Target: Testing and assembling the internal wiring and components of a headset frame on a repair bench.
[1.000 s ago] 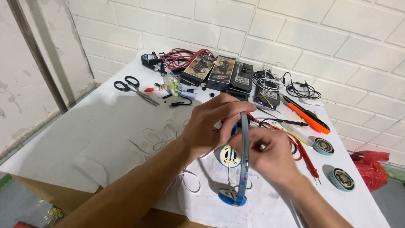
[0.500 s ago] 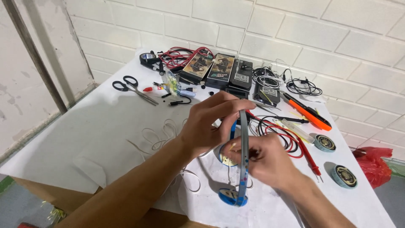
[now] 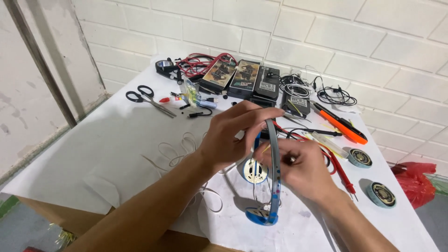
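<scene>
My left hand (image 3: 233, 133) grips the top of a blue and grey headphone band (image 3: 275, 168), held upright above the white table (image 3: 93, 158). My right hand (image 3: 301, 165) pinches the band's middle from the right side. One blue ear cup (image 3: 260, 215) hangs at the band's lower end. A second, round white ear cup with its speaker exposed (image 3: 255, 171) sits just behind the band. Thin white wires (image 3: 179, 151) lie looped on the table under my left forearm.
Black scissors (image 3: 147, 99) lie at the back left. Several dark boxes (image 3: 245, 79), red cables (image 3: 198, 63) and black cables (image 3: 333, 95) line the back by the brick wall. An orange-handled tool (image 3: 340, 123) and two round speaker parts (image 3: 360, 157) (image 3: 381, 194) lie right.
Both hands and the headphone band stay almost in place. My right hand has shifted slightly on the band, and the view has moved a little.
</scene>
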